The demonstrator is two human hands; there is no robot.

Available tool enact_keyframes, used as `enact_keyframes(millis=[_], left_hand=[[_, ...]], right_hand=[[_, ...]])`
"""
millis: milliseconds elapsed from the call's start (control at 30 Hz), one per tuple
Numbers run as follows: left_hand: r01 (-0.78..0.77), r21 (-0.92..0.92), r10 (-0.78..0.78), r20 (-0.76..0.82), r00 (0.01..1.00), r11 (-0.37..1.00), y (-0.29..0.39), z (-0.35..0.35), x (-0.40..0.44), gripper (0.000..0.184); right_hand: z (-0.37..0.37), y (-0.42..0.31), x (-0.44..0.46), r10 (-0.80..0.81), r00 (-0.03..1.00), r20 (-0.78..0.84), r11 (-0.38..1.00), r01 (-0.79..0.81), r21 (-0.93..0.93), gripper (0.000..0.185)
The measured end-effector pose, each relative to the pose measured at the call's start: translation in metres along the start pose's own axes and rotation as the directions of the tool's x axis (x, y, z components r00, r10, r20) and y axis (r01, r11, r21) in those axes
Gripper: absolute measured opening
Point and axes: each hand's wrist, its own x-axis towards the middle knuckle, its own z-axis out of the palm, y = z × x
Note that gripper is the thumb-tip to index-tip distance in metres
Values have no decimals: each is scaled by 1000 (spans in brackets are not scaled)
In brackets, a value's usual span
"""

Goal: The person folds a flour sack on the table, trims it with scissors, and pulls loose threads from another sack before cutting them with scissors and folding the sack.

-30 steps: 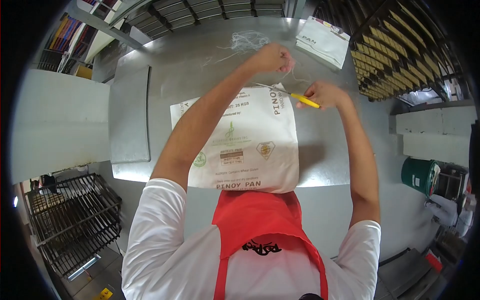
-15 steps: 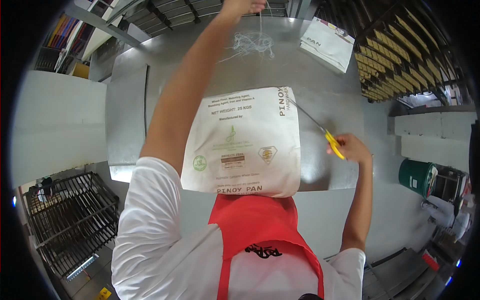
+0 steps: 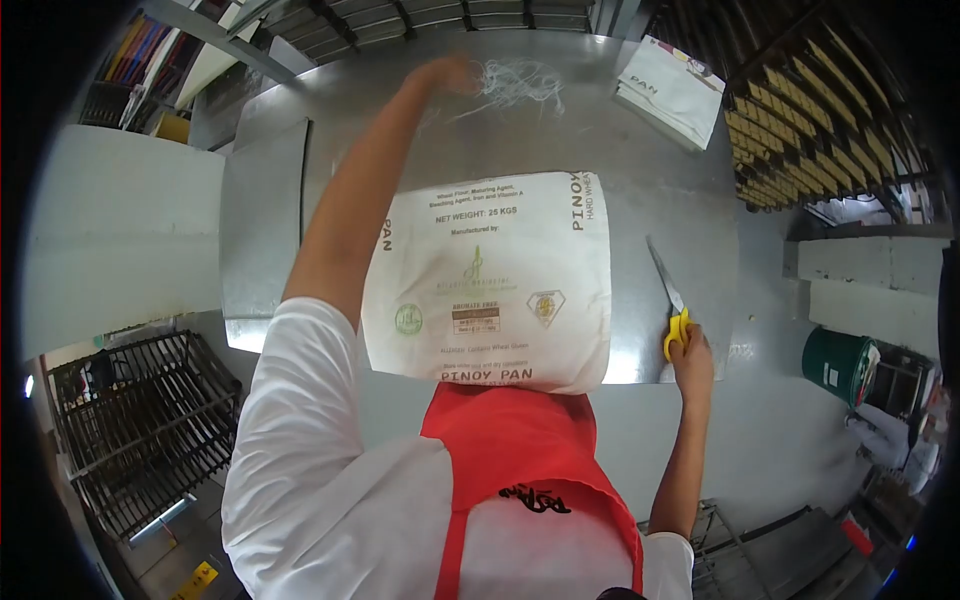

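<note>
A white paper flour sack [image 3: 480,280] with printed text lies flat on the steel table, its near edge against my red apron. My right hand [image 3: 692,355], to the right of the sack, is closed around the yellow handles of a pair of scissors [image 3: 668,280]. Their blades look closed and point away from me over the bare metal. My left hand [image 3: 452,76] reaches across to the far side of the table, beside a tangled heap of white string [image 3: 522,84]. Motion smears its fingers, so whether they grip any string is unclear.
A stack of folded sacks [image 3: 672,90] lies at the table's far right corner. Racks of trays [image 3: 800,110] stand beyond it. On the right floor is a green bucket [image 3: 838,362], and a dark metal rack [image 3: 145,430] stands at left.
My left hand has come down from above the far edge to beside the string heap. My right hand has drawn the scissors nearer and away from the sack's edge, turning them more upright.
</note>
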Motion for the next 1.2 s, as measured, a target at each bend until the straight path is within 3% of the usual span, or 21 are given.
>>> enact_keyframes(millis=[100, 133, 200, 300, 367, 433, 467, 533, 600, 633, 733, 800, 900, 933, 1000, 1033, 1100, 1200], left_hand=[[-65, 21, 66, -30, 997, 998, -24, 36, -32, 57], [-80, 49, 82, -28, 996, 996, -34, 43, -48, 59], [23, -114, -40, -153, 987, 993, -34, 40, -126, 50], [124, -281, -140, -36, 990, 951, -62, 82, -187, 36], [186, -371, -201, 0, 980, 910, -74, 123, -213, 33], [227, -470, -278, -42, 960, 853, -76, 147, -241, 25], [244, -473, -299, -42, 953, 847, -71, 151, -255, 25], [360, -293, -438, -271, 857, 886, -59, 155, -270, 28], [388, -329, -481, -282, 830, 861, -65, 158, -278, 31], [393, -358, -498, -272, 824, 847, -69, 159, -280, 30], [370, -454, -519, -265, 813, 811, -74, 163, -291, 28], [331, -514, -516, -271, 813, 791, -74, 165, -294, 27], [306, -573, -548, -314, 775, 760, -73, 170, -290, 27], [283, -575, -541, -346, 766, 768, -71, 172, -288, 27], [265, -580, -535, -364, 762, 771, -71, 176, -285, 27], [238, -589, -523, -376, 765, 772, -69, 176, -284, 26], [206, -599, -503, -382, 776, 774, -68, 173, -283, 25], [201, -627, -510, -362, 780, 753, -68, 169, -286, 22]], right_hand=[[-3, -11, 6, -37, 992, -122, 999, 35, -22, 30], [-11, -19, 7, 5, 999, -47, 998, -8, -70, 29], [-27, -41, 10, 34, 999, 37, 992, -29, -124, 29], [-25, -88, 24, -12, 995, 98, 993, 23, -113, 28], [-8, -116, 46, -370, 927, -58, 927, 373, 49, 26], [17, -145, 85, -580, 807, -113, 801, 590, 101, 30], [31, -163, 104, -624, 768, -141, 763, 638, 102, 32], [58, -197, 129, -678, 717, -163, 710, 696, 107, 35], [79, -227, 143, -817, 549, -177, 565, 823, -58, 43], [83, -237, 150, -826, 538, -171, 553, 831, -56, 43], [93, -252, 166, -829, 559, -4, 556, 825, -105, 48], [93, -256, 173, -743, 663, 97, 640, 745, -188, 42], [84, -260, 175, -703, 672, 232, 618, 740, -267, 31], [78, -262, 176, -702, 671, 238, 616, 740, -269, 31], [72, -265, 179, -567, 741, 361, 752, 644, -141, 24], [70, -262, 180, -560, 743, 367, 756, 640, -141, 24], [64, -255, 178, -664, 717, 211, 707, 694, -136, 25], [50, -252, 176, -643, 748, 165, 731, 663, -160, 26]])
